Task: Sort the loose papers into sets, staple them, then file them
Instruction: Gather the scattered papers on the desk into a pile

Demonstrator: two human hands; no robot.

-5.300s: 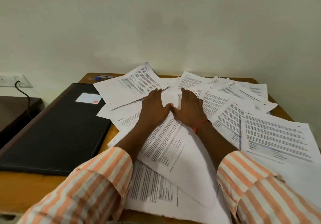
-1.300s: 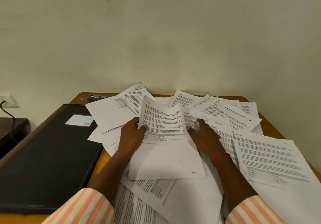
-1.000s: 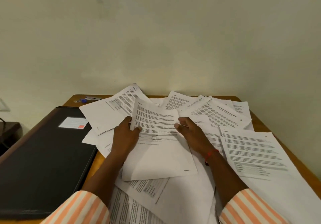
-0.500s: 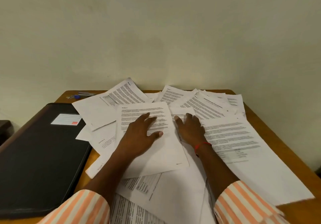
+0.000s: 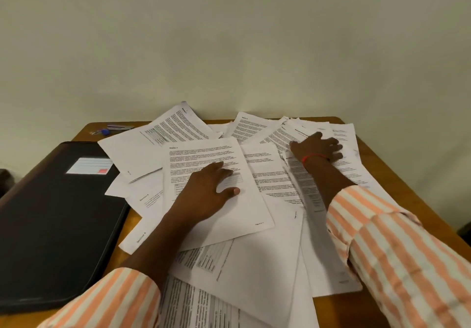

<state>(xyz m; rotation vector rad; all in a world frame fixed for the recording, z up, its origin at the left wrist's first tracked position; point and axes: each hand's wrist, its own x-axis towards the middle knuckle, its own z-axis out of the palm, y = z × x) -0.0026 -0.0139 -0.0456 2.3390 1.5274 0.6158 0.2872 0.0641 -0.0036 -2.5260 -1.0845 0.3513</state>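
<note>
we are sorting: our left hand (image 5: 204,192) presses flat, fingers straight, on a white printed sheet (image 5: 204,154) atop the loose white papers (image 5: 254,264) strewn over the brown wooden worktop (image 5: 382,164). our right hand (image 5: 318,149), fingers spread, touches the far-right sheets. next, we judge, matching pages need gathering.

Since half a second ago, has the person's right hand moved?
Yes. The right hand has gone from beside the left hand out over the papers toward the table's far right corner.

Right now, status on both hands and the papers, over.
Left hand flat on top sheet. Right hand spread on far papers. Pile loose, unsorted. Black folder closed, left side.
</note>
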